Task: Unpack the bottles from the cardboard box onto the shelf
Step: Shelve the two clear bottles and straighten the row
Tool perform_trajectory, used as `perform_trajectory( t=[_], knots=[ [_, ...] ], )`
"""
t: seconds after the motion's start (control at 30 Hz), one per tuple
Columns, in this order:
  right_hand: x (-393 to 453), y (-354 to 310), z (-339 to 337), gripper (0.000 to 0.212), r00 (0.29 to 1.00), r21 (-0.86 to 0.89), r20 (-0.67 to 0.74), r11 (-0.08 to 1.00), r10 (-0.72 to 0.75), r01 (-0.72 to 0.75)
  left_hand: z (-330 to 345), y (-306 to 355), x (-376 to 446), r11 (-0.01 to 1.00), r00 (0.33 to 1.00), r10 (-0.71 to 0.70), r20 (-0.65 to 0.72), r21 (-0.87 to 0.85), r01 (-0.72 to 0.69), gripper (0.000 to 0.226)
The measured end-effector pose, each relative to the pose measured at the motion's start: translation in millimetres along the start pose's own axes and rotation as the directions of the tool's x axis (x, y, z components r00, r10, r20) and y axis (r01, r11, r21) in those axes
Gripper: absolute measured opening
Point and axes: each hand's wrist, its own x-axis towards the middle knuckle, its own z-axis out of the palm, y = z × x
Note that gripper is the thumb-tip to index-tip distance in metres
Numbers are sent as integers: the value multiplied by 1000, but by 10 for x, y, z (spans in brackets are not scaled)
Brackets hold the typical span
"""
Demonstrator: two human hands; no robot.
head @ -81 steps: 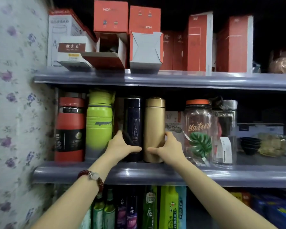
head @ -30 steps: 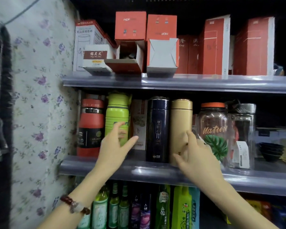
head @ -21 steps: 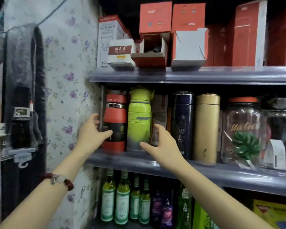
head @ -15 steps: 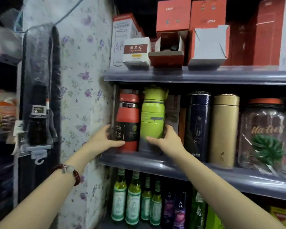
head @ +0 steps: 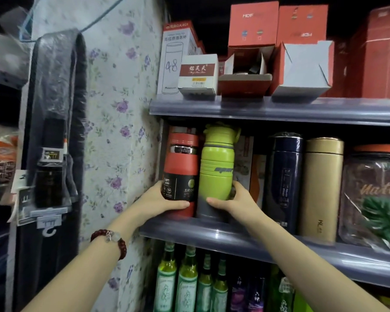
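Note:
On the middle shelf [head: 245, 238] stand a red and black bottle [head: 181, 167] at the far left and a lime green bottle [head: 216, 167] right beside it. My left hand [head: 160, 200] wraps the lower part of the red bottle. My right hand [head: 234, 202] grips the base of the green bottle. Further right on the same shelf stand a dark blue flask [head: 284, 181] and a gold flask [head: 322, 188]. No cardboard box of bottles is in view apart from the boxes on the shelf above.
A glass jar with an orange lid [head: 374, 194] stands at the right. Red and white boxes [head: 252, 25] fill the top shelf [head: 279, 110]. Green glass bottles [head: 187, 287] line the shelf below. A floral papered wall [head: 117, 131] closes the left side.
Both hands left the blue and gold flasks and moved left. They have closed around the red bottle and the green bottle. The view has swung left as well.

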Motion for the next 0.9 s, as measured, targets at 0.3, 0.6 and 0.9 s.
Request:
perform_trajectory(
  t=[0.3, 0.6, 0.9],
  knots=[
    [6, 7, 55, 107, 999, -65, -52, 998, 16, -20, -46, 1, 50, 997, 997, -70, 45, 42, 68, 75],
    [-32, -44, 59, 90, 999, -9, -8, 999, 47, -47, 86, 64, 41, 992, 987, 0, -161, 123, 20, 72],
    [-161, -182, 192, 81, 979, -241, -202, 968, 22, -71, -82, -73, 71, 995, 996, -91, -2, -36, 90, 72]
  ],
)
